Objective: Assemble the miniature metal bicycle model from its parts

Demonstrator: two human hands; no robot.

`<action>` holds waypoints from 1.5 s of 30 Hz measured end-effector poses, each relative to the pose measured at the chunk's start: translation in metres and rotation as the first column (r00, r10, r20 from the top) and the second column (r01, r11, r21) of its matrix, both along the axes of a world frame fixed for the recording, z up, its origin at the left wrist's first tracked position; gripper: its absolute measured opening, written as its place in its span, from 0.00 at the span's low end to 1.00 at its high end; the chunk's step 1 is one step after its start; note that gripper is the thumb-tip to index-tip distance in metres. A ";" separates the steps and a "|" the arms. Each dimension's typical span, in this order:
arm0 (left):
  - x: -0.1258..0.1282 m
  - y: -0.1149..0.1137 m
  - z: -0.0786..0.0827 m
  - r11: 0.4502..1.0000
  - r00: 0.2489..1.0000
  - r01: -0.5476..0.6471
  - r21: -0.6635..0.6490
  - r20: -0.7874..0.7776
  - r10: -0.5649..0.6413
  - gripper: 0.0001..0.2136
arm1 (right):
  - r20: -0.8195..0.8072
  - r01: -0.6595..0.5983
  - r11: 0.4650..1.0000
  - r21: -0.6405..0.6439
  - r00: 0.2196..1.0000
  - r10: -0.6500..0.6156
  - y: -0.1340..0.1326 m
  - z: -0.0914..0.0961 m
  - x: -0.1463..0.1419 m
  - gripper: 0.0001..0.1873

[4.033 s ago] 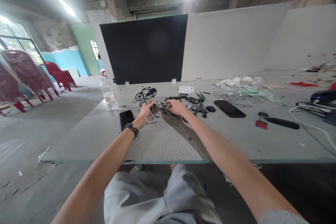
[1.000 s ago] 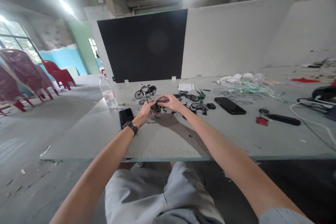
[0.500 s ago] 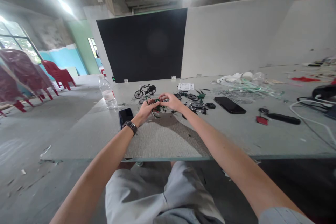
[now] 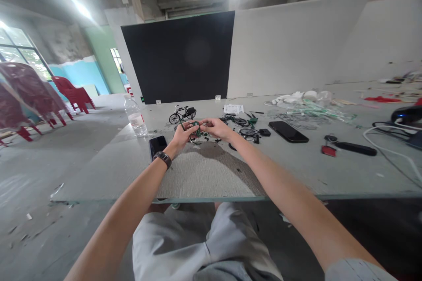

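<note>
My left hand [image 4: 180, 135], with a dark watch on its wrist, and my right hand [image 4: 216, 128] meet above the grey table [image 4: 211, 171]. Both pinch a small green model bicycle frame [image 4: 197, 131] held just off the surface. A finished black model bicycle [image 4: 182, 115] stands upright a little behind my hands. Loose black wheels and small parts [image 4: 245, 132] lie to the right of my right hand. A dark phone [image 4: 158, 145] lies flat beside my left wrist.
A water bottle [image 4: 135, 117] stands at the table's left. A second phone [image 4: 288, 131], a black tool with a red piece [image 4: 349, 148], clear plastic packaging [image 4: 313, 112], a leaflet [image 4: 233, 109] and white cables [image 4: 389, 140] lie to the right. Red chairs [image 4: 39, 96] are stacked far left.
Both hands lifted the green frame slightly off the table and turned it between the fingers. The view shifted a little; everything else on the table stayed put.
</note>
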State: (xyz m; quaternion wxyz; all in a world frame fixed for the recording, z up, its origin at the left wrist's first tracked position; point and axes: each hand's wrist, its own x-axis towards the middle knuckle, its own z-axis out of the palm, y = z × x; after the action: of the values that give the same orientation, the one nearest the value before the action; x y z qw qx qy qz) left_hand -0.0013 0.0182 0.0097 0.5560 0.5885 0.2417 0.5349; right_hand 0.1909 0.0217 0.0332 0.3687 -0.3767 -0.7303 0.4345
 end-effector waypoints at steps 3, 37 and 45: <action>0.000 0.000 0.001 1.000 1.000 -0.027 -0.014 0.011 0.027 0.18 | -0.029 -0.007 1.000 -0.029 1.000 0.006 -0.002 0.000 -0.002 0.33; -0.001 0.009 -0.006 0.918 0.922 -0.331 0.219 -0.131 0.363 0.11 | 0.126 0.127 0.920 0.372 0.975 -0.185 0.008 -0.007 -0.009 0.19; -0.003 -0.002 -0.003 0.649 0.749 -0.308 0.696 -0.244 0.617 0.11 | 0.188 -0.011 0.903 0.429 0.979 -0.077 0.008 -0.011 -0.008 0.26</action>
State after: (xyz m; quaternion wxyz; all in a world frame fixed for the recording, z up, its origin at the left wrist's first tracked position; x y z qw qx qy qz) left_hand -0.0042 0.0159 0.0071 0.0974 0.7599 0.3247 0.5546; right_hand 0.1833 0.0297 0.0222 0.3740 -0.3409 -0.8346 0.2174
